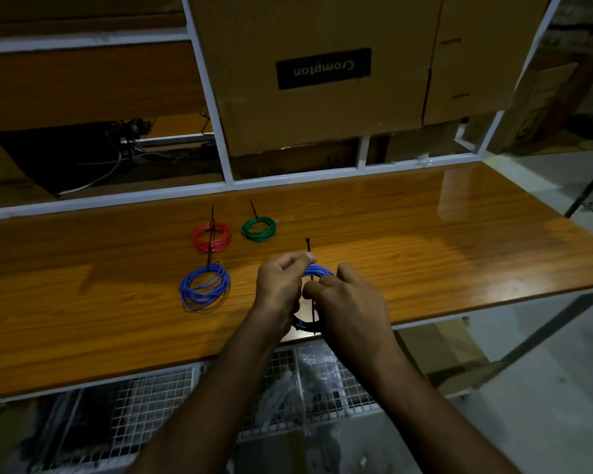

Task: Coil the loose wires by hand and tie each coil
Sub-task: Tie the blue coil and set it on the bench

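Observation:
A blue wire coil (317, 270) is held between both my hands above the wooden table (425, 241), mostly hidden by my fingers. My left hand (279, 285) pinches its upper left side. My right hand (346, 302) grips its right side and a black cable tie (309, 249) that runs up through the coil and sticks out above it. Three tied coils lie on the table to the left: a blue coil (205, 286), a red coil (211, 237) and a green coil (258, 229), each with a black tie tail.
A dark coil (303, 326) lies near the table's front edge beneath my hands. A large cardboard box (322, 70) stands behind the table within a white metal frame (220, 131). A wire mesh shelf (151, 398) holding plastic bags sits below the table.

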`<state>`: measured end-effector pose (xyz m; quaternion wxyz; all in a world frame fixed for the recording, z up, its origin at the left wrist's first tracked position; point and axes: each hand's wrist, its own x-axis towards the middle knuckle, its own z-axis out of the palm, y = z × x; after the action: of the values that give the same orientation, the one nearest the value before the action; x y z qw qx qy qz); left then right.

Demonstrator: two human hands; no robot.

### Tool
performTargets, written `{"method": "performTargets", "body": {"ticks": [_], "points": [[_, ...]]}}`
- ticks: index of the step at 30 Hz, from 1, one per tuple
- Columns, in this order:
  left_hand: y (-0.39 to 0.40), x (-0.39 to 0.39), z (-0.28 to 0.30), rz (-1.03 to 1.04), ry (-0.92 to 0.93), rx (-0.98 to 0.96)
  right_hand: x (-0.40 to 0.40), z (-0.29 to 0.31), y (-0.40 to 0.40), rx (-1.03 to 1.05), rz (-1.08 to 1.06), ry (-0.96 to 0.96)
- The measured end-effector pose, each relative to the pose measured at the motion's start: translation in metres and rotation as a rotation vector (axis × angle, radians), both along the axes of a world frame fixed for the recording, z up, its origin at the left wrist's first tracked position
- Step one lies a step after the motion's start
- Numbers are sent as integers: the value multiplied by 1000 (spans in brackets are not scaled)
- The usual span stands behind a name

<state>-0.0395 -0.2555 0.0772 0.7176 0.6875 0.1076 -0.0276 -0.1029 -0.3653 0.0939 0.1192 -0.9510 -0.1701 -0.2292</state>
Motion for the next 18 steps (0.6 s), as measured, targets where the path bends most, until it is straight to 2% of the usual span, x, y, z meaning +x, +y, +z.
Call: {"method": "performTargets", "body": {"ticks": [2,6,11,18], "points": [[2,-2,-2,9,6,-24,3,-7,-4,123,21,9],[6,-2,0,20,5,-32,8,-20,-11,520,98,29],[3,-3,-1,-2,-17,-10,7,-21,-8,873,48,81],[-3,-10,-3,-42,-90,84,3,-16,-11,1080,40,127]]}}
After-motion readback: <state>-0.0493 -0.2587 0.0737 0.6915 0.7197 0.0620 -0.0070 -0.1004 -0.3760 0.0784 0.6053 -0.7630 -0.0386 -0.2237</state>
